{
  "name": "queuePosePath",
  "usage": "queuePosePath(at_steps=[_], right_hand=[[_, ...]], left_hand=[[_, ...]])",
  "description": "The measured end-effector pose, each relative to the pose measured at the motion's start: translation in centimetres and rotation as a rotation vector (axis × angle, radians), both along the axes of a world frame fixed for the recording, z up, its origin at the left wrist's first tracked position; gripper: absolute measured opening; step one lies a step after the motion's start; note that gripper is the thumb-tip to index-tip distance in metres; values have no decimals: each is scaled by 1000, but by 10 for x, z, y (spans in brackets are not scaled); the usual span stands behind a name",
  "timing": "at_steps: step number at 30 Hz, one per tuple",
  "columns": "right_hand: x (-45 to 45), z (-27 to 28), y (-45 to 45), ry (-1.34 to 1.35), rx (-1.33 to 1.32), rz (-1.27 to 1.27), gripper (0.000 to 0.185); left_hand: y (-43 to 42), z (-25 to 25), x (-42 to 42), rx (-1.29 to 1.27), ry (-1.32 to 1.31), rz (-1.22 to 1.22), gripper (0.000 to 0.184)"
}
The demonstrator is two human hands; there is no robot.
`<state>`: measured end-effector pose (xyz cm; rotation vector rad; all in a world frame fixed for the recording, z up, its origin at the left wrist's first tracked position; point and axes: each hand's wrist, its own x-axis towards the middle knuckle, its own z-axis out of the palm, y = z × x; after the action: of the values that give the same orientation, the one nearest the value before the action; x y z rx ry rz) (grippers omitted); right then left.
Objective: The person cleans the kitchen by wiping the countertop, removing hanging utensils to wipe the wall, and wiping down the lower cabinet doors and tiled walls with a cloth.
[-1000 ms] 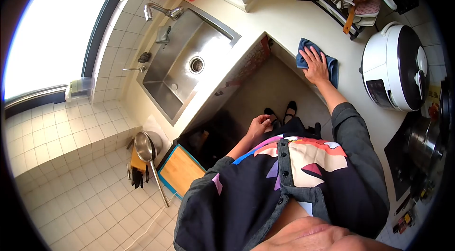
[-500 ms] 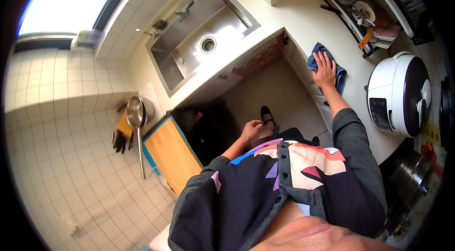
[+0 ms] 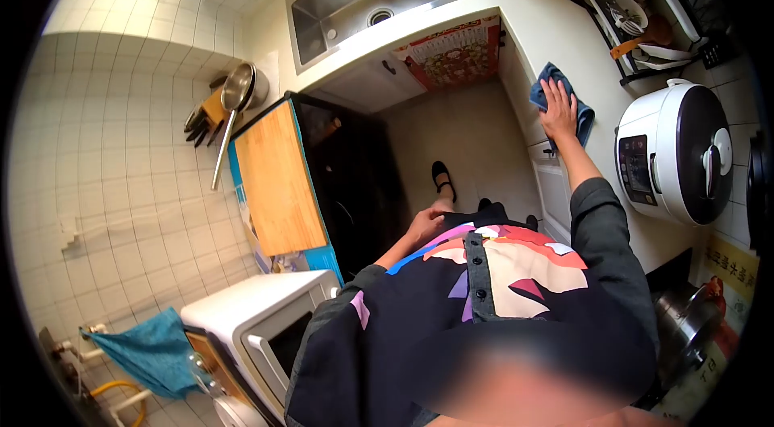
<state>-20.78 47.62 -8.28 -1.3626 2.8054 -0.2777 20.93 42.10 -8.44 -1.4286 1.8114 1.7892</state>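
A folded dark blue cloth (image 3: pixel 584 115) lies on the pale countertop (image 3: pixel 528 32), near its inner edge. My right hand (image 3: pixel 559 110) rests flat on top of it, fingers stretched out and slightly apart, arm reaching forward. Part of the cloth is hidden beneath the palm. Close in front of my body, my left hand (image 3: pixel 425 224) hangs with its fingers loosely curled together beside my dark clothing. Nothing shows in it.
A white multicooker (image 3: pixel 641 149) stands right of the cloth, below a dish rack (image 3: pixel 621 64). Ahead is a steel sink (image 3: pixel 347 40). At left are a wooden board (image 3: pixel 278 177), a long-handled pan (image 3: pixel 236 88) and a white appliance (image 3: pixel 234 310). A metal pot (image 3: pixel 685 314) sits lower right.
My view has tilted down, so the sink sits higher and the white appliance and a teal cloth appear at lower left. My right hand stays on the blue cloth with little visible shift.
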Motion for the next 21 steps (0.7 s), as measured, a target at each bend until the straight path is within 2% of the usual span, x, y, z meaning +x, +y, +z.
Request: queuePosePath(at_steps=[4,7,10,13,21], right_hand=[[13,-1,33,-33,-23,30,70],[23,2,53,-25,16,30,69],[22,-1,56,6,-16,51,75],[21,-4,54,63,-6,57,71],[22,-11,51,136,24,48,71]], left_hand=[[11,-23,20,-63,-36,73,31],[20,-22,23,-85,-31,135,32],[34,-9,26,-99,-54,151,33],[47,-6,40,-107,-61,177,34],[65,-32,98,-156,-122,255,32]])
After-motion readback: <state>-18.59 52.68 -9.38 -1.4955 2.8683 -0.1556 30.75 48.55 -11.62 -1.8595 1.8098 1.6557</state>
